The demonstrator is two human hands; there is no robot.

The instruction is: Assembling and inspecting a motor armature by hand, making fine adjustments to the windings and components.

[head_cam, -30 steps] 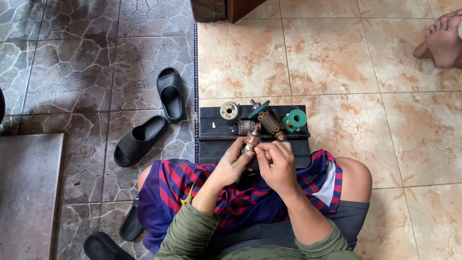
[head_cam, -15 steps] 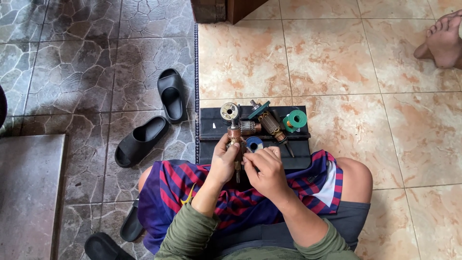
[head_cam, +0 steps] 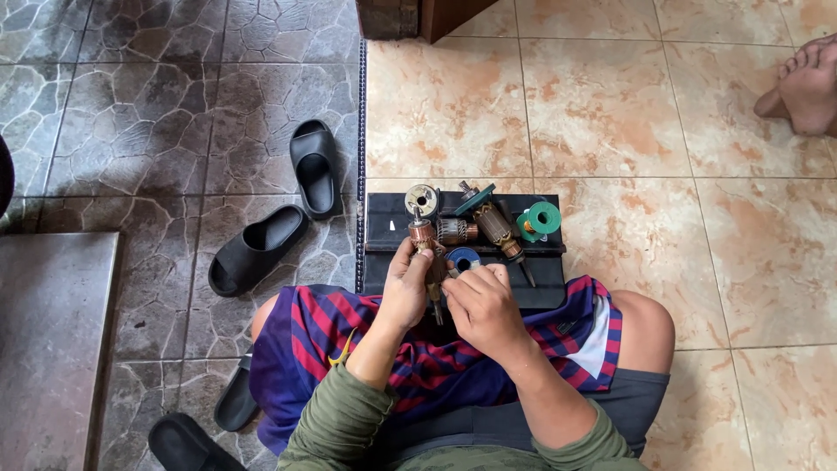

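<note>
I sit on the floor with a black mat (head_cam: 384, 235) in front of my knees. My left hand (head_cam: 404, 286) grips a motor armature (head_cam: 426, 247) upright, its copper end up and its shaft pointing down. My right hand (head_cam: 481, 307) is at the armature's lower part, fingers pinched against it. On the mat lie a second armature (head_cam: 499, 227), a smaller metal part (head_cam: 453, 230), a silver round piece (head_cam: 422, 197), a blue ring (head_cam: 463, 258), a green spool (head_cam: 541, 219) and a teal-handled tool (head_cam: 476, 199).
Two black slides (head_cam: 315, 166) (head_cam: 257, 247) lie on the dark stone floor to the left, more black footwear (head_cam: 235, 403) by my left hip. A grey slab (head_cam: 52, 349) is at lower left. Another person's bare foot (head_cam: 806, 83) rests at upper right. A wooden post (head_cam: 410, 16) stands ahead.
I have turned the armature upright and shifted it left, from over the mat's middle toward its left side. My right hand followed to its lower end, uncovering the blue ring.
</note>
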